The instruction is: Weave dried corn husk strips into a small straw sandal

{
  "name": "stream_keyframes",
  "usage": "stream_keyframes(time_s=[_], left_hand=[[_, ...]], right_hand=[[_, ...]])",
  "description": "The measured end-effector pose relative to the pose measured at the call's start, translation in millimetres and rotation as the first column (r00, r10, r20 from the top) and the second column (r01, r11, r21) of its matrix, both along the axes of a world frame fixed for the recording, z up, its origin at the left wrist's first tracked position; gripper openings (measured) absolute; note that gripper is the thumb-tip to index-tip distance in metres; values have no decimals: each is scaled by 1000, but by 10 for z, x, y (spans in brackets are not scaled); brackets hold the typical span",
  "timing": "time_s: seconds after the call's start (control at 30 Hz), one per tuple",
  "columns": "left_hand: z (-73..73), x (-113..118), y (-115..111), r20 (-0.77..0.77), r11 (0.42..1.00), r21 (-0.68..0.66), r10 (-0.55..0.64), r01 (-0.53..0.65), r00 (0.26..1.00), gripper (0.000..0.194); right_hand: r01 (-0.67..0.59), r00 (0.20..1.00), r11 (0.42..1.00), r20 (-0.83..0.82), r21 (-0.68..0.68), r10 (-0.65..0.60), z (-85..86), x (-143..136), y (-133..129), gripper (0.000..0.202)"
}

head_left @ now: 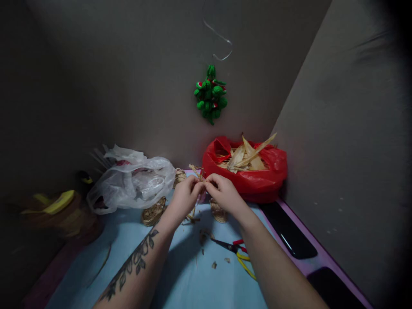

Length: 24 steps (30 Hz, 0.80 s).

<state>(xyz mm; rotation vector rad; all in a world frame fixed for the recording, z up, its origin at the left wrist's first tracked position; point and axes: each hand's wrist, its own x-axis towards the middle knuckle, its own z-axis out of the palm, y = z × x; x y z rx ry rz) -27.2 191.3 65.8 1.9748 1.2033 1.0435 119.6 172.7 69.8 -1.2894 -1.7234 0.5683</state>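
Note:
Over the blue table surface (193, 274), my left hand (187, 195) and my right hand (222, 191) meet at their fingertips. Both pinch a thin, twisted strand of dry brown fibre (195, 169), whose end sticks up above the fingers. Small coiled fibre pieces stand near the hands: one (152, 212) left of my left wrist, one (219, 211) below my right hand, and one (179, 177) behind my left hand. Scissors (230, 246) with red and yellow handles lie near my right forearm, partly hidden by it. Fibre scraps (214, 265) are scattered beside them.
A red plastic bag (257, 182) of dry husks (246, 156) stands at the back right, a clear plastic bag (138, 184) at the back left. A brown container (67, 214) is far left. Dark flat objects (289, 234) line the right edge. A green ornament (210, 96) hangs on the wall.

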Motion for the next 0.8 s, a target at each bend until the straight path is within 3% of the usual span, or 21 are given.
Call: stream_keyframes(time_s=[0.13, 0.27, 0.4, 0.5, 0.57, 0.67, 0.8], left_hand=[[80, -43, 11, 41, 993, -62, -98, 101, 994, 15], [133, -99, 23, 55, 990, -77, -116, 120, 992, 17], [144, -99, 7, 45, 988, -92, -124, 128, 991, 19], [127, -23, -58, 57, 991, -104, -77, 83, 995, 22], [103, 45, -125, 7, 1000, 8, -17, 17, 1000, 21], [51, 145, -243, -204, 958, 287, 78, -16, 976, 21], [8, 248, -389, -521, 906, 421, 196, 50, 831, 35]], right_hand=[[-45, 995, 995, -92, -92, 36, -11, 50, 8, 12], [-79, 994, 992, -89, -103, 70, -15, 62, 1, 13], [63, 998, 998, 28, -2, -63, -33, -23, -11, 12], [204, 974, 979, -94, -25, -205, -57, -105, -19, 12], [198, 931, 974, -288, -113, -223, -66, -130, -17, 13], [61, 813, 971, -553, -229, -182, -58, -112, -4, 17], [-2, 718, 967, -674, -255, -176, -40, -47, 19, 18]])
